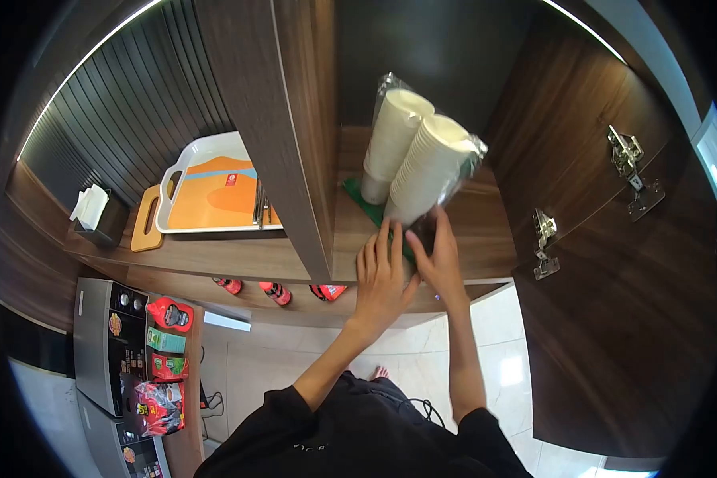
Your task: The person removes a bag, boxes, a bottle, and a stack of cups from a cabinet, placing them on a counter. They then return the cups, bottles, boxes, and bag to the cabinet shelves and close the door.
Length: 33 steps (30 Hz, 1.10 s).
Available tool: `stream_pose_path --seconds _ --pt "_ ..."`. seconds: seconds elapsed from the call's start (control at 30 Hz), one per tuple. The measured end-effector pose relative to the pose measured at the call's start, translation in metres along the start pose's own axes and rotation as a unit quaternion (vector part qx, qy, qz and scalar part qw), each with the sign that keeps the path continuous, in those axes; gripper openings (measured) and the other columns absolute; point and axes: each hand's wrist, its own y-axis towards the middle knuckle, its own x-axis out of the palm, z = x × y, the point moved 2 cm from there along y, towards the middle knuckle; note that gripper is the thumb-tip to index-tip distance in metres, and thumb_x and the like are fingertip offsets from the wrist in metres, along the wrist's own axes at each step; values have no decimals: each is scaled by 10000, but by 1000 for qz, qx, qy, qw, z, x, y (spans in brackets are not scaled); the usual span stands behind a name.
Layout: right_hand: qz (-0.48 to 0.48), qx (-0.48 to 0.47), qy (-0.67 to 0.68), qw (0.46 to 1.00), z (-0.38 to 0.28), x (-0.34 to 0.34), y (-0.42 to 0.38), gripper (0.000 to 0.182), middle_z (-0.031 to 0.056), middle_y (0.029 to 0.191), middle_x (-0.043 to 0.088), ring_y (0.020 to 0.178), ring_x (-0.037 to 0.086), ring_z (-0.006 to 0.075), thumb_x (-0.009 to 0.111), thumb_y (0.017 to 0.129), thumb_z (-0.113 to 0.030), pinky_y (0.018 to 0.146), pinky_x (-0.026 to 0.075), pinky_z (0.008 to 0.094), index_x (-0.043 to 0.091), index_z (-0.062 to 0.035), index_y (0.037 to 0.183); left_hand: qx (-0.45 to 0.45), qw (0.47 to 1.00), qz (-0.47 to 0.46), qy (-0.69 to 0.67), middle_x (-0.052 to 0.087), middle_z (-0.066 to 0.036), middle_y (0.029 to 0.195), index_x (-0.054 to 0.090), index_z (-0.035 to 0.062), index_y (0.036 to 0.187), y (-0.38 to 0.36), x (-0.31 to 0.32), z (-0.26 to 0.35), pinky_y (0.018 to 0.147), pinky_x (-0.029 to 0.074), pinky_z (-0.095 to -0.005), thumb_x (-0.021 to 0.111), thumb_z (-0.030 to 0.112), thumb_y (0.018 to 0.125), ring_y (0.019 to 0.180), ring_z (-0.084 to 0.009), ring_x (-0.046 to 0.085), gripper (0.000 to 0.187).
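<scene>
Two tall stacks of white paper cups (424, 170) in clear plastic wrap stand side by side on the wooden cabinet shelf (474, 231). A flat green item (365, 201) lies beside and partly under their base. My left hand (381, 275) is at the foot of the stacks, its fingers stretched forward over the shelf's front part. Close to its right, my right hand (440, 259) reaches to the base of the nearer stack, over something small and dark. Whether its fingertips grip that dark thing is hidden.
An upright divider (283, 119) stands left of the cups. Beyond it are a tray (167, 195), an orange board (146, 219) and a tissue box (107, 227). The cabinet door (613, 319) with metal hinges is open at right. Red bottles (276, 293) are below.
</scene>
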Motion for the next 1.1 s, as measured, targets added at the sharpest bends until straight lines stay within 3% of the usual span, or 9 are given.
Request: stream_pose_path --seconds 0.07,0.23,0.4,0.53,0.63,0.77,0.87,1.0,1.1 --pt "-12 -5 -51 999 4 5 15 561 218 1055 623 966 628 344 689 905 -163 850 491 405 425 34 1359 3 1000 -18 4 275 -259 1560 259 -51 1518 11 -3 -1 1120 277 -496 730 268 839 1372 -431 336 886" --pt "-52 -6 -121 991 30 27 79 496 217 1093 630 1006 621 392 708 885 -232 849 490 447 474 17 1245 40 991 -47 116 400 -225 1514 441 -44 1436 31 11 -33 1198 197 -497 493 513 982 1440 -366 305 720" --pt "11 43 -140 989 97 69 136 539 194 1144 609 1051 580 398 679 897 -263 907 463 480 456 23 1295 50 989 -49 129 407 -162 1533 472 -4 1434 31 12 -35 1212 186 -464 468 514 990 1457 -332 297 682" --pt "84 132 -194 968 97 77 155 551 184 1182 614 1100 554 403 662 915 -292 969 423 493 455 44 1300 35 989 -35 140 443 -120 1520 518 40 1414 26 3 -31 1204 202 -466 501 473 979 1438 -287 348 614" --pt "33 99 -241 965 104 80 157 652 222 1319 531 1214 486 402 616 945 -305 1048 371 501 363 68 1416 27 988 -17 149 481 -114 1494 544 55 1393 20 -3 -26 1191 223 -468 529 437 966 1409 -282 395 573" --pt "-32 -1 -332 943 118 87 121 698 257 1525 355 1395 351 402 498 1005 -370 1158 286 475 275 68 1501 34 991 17 130 517 -94 1464 574 77 1365 -6 -5 -25 1161 267 -460 593 344 934 1373 -260 443 507" --pt "-168 -57 -342 923 65 49 67 624 238 1579 290 1470 261 365 415 1035 -390 1202 214 462 328 4 1510 63 992 51 100 518 -88 1460 585 94 1357 -45 -1 -30 1130 305 -449 658 251 889 1343 -266 466 499" --pt "-183 -83 -307 930 -9 -1 -13 485 154 1559 374 1456 317 294 441 1030 -325 1196 196 467 468 -121 1469 141 972 114 150 521 -85 1438 559 82 1360 -105 22 -55 1094 354 -433 698 167 850 1342 -290 449 535" --pt "-119 -34 -261 957 -38 -9 -72 447 128 1505 463 1415 390 277 534 983 -245 1160 246 460 542 -118 1411 -28 992 -49 -114 537 -132 1359 510 38 1338 -149 44 -72 1045 385 -437 737 122 806 1283 -328 464 585"
